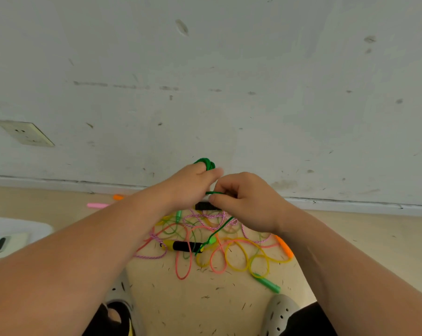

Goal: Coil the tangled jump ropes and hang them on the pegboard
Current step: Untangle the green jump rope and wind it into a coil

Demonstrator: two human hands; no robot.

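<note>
Body: left hand (193, 183), right hand (244, 200) and both forearms bare. Feet: light grey clog-style shoes. Right clog (280, 311) has round vent holes, left clog (119, 293) has slot vents. Black garment (310, 320) at right leg.

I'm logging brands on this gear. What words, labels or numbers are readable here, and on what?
None can be read.
White object at the left edge: blue patch and dark mark, too blurred to read.
Yellow and black handle: no legible print.
Wall socket: no lettering visible.
</note>
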